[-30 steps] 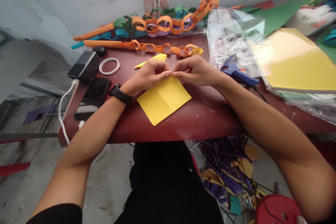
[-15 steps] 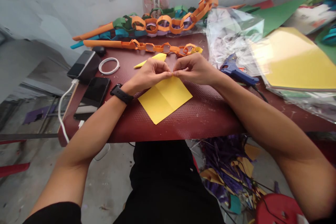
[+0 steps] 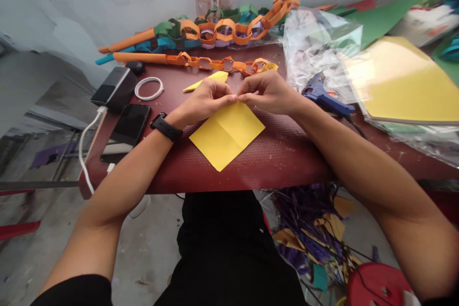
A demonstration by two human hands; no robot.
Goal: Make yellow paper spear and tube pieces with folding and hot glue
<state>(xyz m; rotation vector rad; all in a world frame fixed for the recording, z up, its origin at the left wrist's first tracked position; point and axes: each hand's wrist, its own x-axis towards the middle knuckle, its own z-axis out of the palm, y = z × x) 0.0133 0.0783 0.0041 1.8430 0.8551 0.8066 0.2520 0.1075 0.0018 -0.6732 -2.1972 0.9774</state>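
Observation:
A creased square of yellow paper (image 3: 225, 135) lies on the dark red table (image 3: 279, 158), turned like a diamond. My left hand (image 3: 204, 100) and my right hand (image 3: 267, 92) meet at its far corner, thumbs and fingers of both pinched shut on that corner. A black watch (image 3: 165, 127) is on my left wrist. A small yellow paper scrap (image 3: 208, 80) lies just beyond my left hand.
Orange, green and blue paper chains (image 3: 218, 31) run along the back. Two phones (image 3: 125, 126) with a white cable and a white ring (image 3: 148, 88) lie left. A blue glue gun (image 3: 322, 95), plastic bags and yellow and green sheets (image 3: 405, 81) are on the right. Paper scraps litter the floor.
The yellow sheet has shifted slightly right and its near corner slightly down; both hands stay pinched together at its far corner.

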